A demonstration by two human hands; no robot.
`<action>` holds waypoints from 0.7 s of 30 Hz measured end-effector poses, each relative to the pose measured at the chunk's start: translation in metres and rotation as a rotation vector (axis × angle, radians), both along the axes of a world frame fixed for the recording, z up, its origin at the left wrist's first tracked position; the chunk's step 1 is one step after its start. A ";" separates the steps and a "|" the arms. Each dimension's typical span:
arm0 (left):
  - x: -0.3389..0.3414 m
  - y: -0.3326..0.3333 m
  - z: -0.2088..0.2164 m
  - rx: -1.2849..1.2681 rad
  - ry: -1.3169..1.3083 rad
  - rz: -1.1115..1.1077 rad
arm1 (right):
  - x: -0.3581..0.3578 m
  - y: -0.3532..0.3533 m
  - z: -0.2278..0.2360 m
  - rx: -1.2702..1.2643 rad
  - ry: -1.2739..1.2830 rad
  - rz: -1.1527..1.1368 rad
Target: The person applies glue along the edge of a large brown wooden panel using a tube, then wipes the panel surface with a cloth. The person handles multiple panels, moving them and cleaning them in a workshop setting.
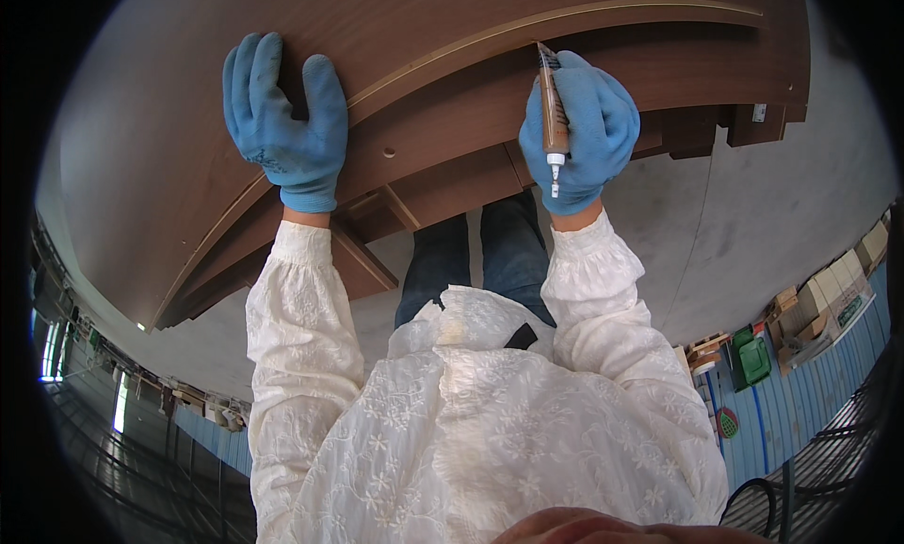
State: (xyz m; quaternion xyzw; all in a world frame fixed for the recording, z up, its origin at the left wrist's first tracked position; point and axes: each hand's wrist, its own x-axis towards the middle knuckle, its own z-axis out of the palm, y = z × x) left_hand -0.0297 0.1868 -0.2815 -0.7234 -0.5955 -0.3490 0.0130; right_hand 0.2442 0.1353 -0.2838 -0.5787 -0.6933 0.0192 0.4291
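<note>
My left hand (pixel 290 120), in a blue work glove, rests on the large brown wood panel (pixel 179 148), its thumb spread from the fingers. My right hand (pixel 593 120), gloved alike, is closed round a slim tube of brown paste (pixel 554 120). The tube's white nozzle points back toward my body. Its flat crimped end lies close to the panel's front edge; whether it touches cannot be made out. A light strip (pixel 452 52) runs along that edge. Below it sits a second brown board (pixel 452 120) with a small round hole.
Smaller brown boards (pixel 377 210) stick out under the panel near my legs. Grey concrete floor (pixel 697 224) stretches to the right. Farther off stand a green bin (pixel 753 360), cardboard boxes (pixel 829 294) and a blue corrugated wall (pixel 800 403).
</note>
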 end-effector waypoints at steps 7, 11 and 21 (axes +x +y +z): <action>-0.001 0.001 -0.002 0.021 -0.001 -0.008 | 0.005 0.001 -0.010 0.037 -0.129 -0.050; -0.002 0.001 -0.002 0.018 0.008 -0.008 | 0.003 -0.002 -0.020 0.047 -0.156 -0.080; -0.001 0.001 -0.002 0.005 -0.018 -0.003 | 0.003 -0.004 -0.027 0.089 -0.214 -0.123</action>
